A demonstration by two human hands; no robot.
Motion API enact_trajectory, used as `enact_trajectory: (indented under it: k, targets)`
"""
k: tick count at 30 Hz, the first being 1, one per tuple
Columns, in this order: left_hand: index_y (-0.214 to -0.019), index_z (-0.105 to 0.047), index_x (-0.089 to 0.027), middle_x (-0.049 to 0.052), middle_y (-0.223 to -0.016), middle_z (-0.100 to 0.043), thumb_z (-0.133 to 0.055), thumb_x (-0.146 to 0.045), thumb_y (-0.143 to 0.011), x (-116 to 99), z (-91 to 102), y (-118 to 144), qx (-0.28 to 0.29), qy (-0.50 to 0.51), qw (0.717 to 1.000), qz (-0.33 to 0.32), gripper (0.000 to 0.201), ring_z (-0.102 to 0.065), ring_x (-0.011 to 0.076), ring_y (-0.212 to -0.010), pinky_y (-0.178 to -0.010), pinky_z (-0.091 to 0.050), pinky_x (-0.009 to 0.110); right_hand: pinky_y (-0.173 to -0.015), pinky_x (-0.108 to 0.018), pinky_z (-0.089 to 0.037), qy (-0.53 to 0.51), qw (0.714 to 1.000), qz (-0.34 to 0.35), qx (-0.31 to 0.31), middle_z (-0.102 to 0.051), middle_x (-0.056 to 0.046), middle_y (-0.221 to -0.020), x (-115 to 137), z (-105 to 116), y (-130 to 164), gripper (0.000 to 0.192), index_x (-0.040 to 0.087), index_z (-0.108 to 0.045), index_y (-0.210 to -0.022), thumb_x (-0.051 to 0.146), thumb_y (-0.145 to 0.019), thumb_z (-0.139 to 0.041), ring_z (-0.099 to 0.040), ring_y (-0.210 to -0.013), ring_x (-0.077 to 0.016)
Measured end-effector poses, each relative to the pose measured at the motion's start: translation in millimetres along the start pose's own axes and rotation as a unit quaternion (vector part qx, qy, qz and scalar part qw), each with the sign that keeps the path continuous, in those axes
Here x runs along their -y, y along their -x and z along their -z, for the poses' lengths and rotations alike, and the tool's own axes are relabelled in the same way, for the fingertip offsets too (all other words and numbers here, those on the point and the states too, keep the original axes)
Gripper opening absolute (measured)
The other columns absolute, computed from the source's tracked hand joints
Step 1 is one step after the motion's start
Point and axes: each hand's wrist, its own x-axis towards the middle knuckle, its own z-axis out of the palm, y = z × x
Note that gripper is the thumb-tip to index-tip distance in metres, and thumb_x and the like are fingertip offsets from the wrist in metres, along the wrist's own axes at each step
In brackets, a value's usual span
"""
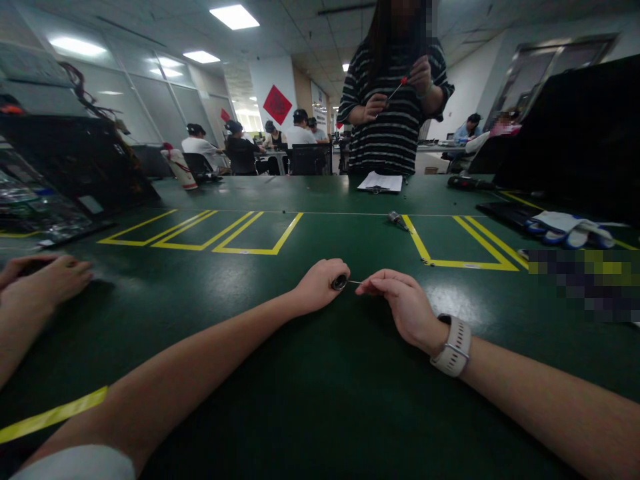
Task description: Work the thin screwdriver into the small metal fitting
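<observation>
Though near hands (323,285) (407,310), tape (416,238); clipboard (381,181) beyond

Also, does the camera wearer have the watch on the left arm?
No, the pale watch sits just behind the right hand.

No legible txt/nos.; red diamond sign (277,105) on bkgd pillar (257,75) too blurry
</observation>
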Motion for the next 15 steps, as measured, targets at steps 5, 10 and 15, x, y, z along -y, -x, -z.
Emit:
enact_trajectory:
  k: [5, 10, 15]
  targets:
    - [-0.072, -0.050, -0.016, -0.001, -0.071, -0.051, -0.053, -0.010, -0.073, -1.1, 1.1, -0.1, -0.006, 0.083, 0.997, 0.003, 0.007, -0.050, 0.0114, -0.067, -0.063, -0.039, 0.023, -0.081, -0.039, -0.039, -0.020, 1.000, -0.003, -0.008, -0.068, -0.005, -0.069, 0.8, -0.1, 0.0, 0.016, 0.018, -0.068, -0.066, 0.021, -0.073, -0.054, -0.059, -0.077, -0.0208]
    - [-0.070, -0.050, -0.016, -0.002, -0.069, -0.050, -0.053, -0.014, -0.075, -3.1, 2.2, -0.8, -0.008, 0.106, 0.994, 0.011, 0.006, -0.049, 0.0103, -0.064, -0.061, -0.039, 0.023, -0.081, -0.039, -0.040, -0.028, 1.000, -0.010, 0.002, -0.068, -0.005, -0.070, 1.7, -0.2, 0.3, 0.016, 0.018, -0.067, -0.067, 0.022, -0.074, -0.053, -0.059, -0.077, -0.0207]
    - [-0.071, -0.051, -0.016, -0.001, -0.070, -0.051, -0.053, -0.013, -0.074, -0.4, 0.2, -1.8, -0.019, 0.083, 0.996, 0.022, 0.005, -0.050, 0.0112, -0.066, -0.061, -0.039, 0.023, -0.081, -0.038, -0.039, 0.001, 1.000, 0.019, -0.005, -0.067, -0.003, -0.074, 0.6, -1.9, 3.3, 0.014, 0.020, -0.066, -0.070, 0.023, -0.076, -0.054, -0.058, -0.080, -0.0202]
